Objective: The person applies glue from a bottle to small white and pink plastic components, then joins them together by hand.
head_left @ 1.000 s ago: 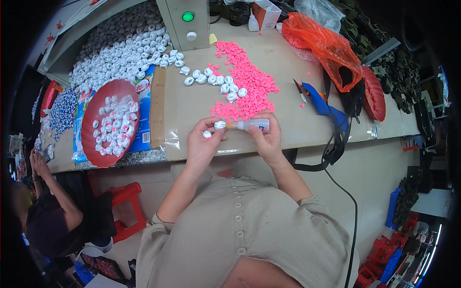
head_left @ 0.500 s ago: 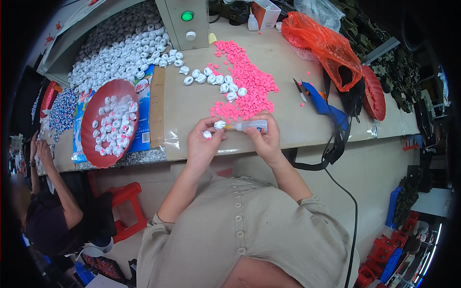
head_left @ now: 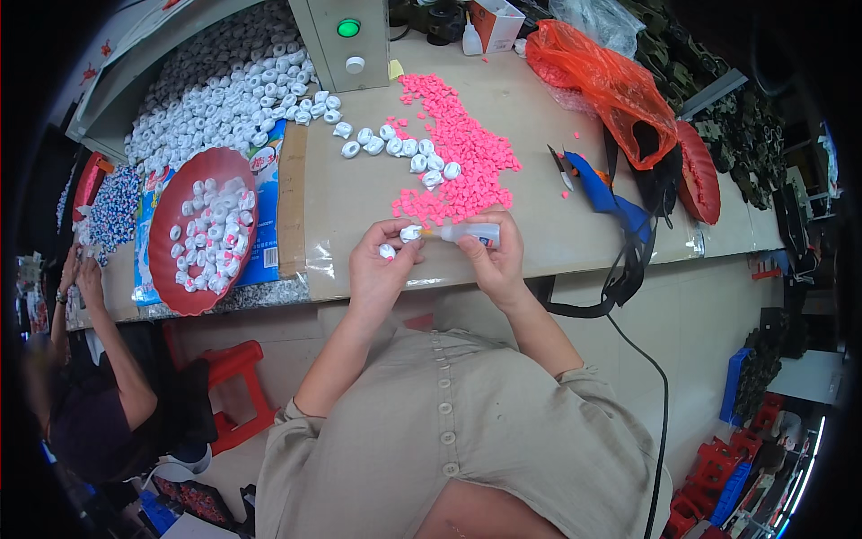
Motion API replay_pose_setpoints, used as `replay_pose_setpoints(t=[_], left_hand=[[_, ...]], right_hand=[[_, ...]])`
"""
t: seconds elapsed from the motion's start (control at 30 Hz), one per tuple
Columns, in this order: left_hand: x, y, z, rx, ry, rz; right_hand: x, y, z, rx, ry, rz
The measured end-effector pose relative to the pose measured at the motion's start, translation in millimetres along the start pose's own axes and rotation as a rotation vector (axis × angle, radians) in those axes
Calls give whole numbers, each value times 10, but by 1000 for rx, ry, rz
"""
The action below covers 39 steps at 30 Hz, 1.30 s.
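My left hand (head_left: 377, 268) pinches a small white rounded piece (head_left: 410, 234) between thumb and fingertips. A second white piece (head_left: 387, 251) sits against the same hand's fingers. In my right hand (head_left: 499, 259) lies a small white squeeze bottle (head_left: 469, 234), held on its side with its yellowish nozzle touching or very close to the pinched piece. Just beyond both hands spreads a pile of small pink pieces (head_left: 467, 171). Several loose white pieces (head_left: 418, 163) lie along its left side.
At the left, a red scalloped tray (head_left: 162, 256) holds white pieces with pink bits, before a large white heap (head_left: 224, 90). To the right are small scissors (head_left: 560, 163), a blue cloth (head_left: 611, 207), an orange plastic bag (head_left: 597, 76) and another red tray (head_left: 699, 180). A co-worker (head_left: 99, 395) sits far left.
My hands, the bottle and the white piece stay almost in place. At the far left the co-worker's hands have shifted slightly.
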<state>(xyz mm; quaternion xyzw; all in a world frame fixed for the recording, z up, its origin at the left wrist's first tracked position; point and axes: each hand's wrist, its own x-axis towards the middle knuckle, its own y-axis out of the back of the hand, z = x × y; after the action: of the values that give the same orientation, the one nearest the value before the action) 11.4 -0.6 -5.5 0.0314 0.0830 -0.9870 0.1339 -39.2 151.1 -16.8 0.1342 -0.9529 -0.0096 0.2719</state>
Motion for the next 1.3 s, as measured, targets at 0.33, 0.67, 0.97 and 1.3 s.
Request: replay_pose_setpoints(t=[0.33,0.67,0.97,1.3], left_hand=[[-8,1,15,41,6,17],[0,-3,-3,-5,-10,29],[-2,-13,6,-36,-27,24],[6,4,-11,-48,-37,-3]], right_hand=[[-25,-6,23,-51,44,31],[-12,4,10,-53,-4,34],[-6,-5,-14,38,-62,33],[23,34,-61,403,-309,145]])
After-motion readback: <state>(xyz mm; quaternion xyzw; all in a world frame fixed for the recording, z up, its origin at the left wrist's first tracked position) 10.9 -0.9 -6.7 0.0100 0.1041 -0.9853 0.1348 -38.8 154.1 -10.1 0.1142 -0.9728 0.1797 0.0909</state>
